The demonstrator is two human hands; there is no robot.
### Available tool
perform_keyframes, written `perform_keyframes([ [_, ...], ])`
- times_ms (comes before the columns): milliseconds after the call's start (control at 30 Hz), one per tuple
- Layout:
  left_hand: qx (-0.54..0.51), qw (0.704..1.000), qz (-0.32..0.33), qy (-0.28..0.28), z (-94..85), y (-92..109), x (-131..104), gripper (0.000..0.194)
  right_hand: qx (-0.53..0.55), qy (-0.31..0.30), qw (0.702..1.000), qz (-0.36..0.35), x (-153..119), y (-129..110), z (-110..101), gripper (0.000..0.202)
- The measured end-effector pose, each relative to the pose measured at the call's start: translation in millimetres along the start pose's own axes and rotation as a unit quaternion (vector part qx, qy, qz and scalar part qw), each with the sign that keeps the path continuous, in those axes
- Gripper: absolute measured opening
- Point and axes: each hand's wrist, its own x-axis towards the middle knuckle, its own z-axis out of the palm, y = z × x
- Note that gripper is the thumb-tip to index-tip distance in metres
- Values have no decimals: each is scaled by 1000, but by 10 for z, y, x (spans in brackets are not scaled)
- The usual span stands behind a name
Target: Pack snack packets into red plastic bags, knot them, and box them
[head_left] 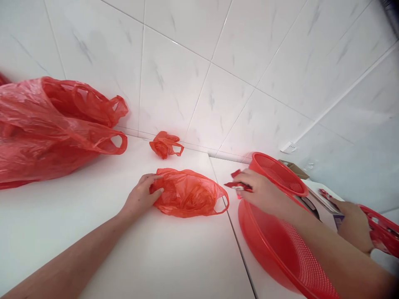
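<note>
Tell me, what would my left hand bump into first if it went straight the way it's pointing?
The open red bag, I think. Your left hand already seems to touch its near end, though depth is hard to judge.

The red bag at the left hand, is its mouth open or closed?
Open. The mouth of the red bag is spread wide, with the crumpled inside showing, and the left hand holds it at one end.

Left hand point(141, 196) pinches, right hand point(257, 187) grips, fingers point(152, 177) bent on both
</note>
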Motion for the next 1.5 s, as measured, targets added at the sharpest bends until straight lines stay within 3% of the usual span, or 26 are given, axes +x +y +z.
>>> perform_keyframes([
  [67, -6, 1000, -2, -5, 4, -10, 1, 42, 7, -121, 992, -24, 162, -265, 210, 22],
  [200, -23, 1000, -11, -3, 6, -20, 5, 46, -4, -201, 974, -107, 449, -563, 787, 30],
  [300, -39, 999, -12, 7, -2, -18, 8, 49, -1, -258, 964, -65, 647, -645, 1114, 22],
  [367, -44, 999, -15, 20, -9, -12, 10, 50, 18, -297, 954, -26, 759, -649, 1199, 12],
  [433, -46, 998, -18, 40, -13, -10, 16, 51, 69, -317, 946, 5, 825, -615, 1194, 16],
  [500, -53, 997, -11, 60, -11, -16, 25, 52, 141, -285, 947, 44, 822, -561, 1151, 30],
  [600, -59, 994, 2, 91, -3, -33, 37, 51, 223, -165, 952, 126, 694, -497, 1124, 48],
  [700, -59, 991, 6, 116, 3, -41, 36, 52, 250, -87, 948, 179, 494, -483, 1199, 41],
  [800, -56, 991, 5, 123, 2, -26, 17, 53, 265, -15, 947, 180, 319, -481, 1349, 39],
  [933, -49, 992, 6, 117, -7, 20, -9, 54, 266, 43, 950, 156, 172, -404, 1581, 69],
  [1100, -38, 994, 14, 100, 7, 60, -10, 54, 248, 87, 950, 170, 55, -258, 1775, 46],
  [1300, 1, 996, 33, 88, 25, 88, -1, 56, 282, 163, 925, 197, 14, -230, 1768, 35],
  [1400, 52, 985, 95, 137, 20, 154, -30, 61, 275, 201, 919, 198, 22, -231, 1749, 28],
  [1500, 132, 952, 186, 202, 44, 253, -113, 63, 253, 242, 925, 147, 14, -255, 1730, 27],
])
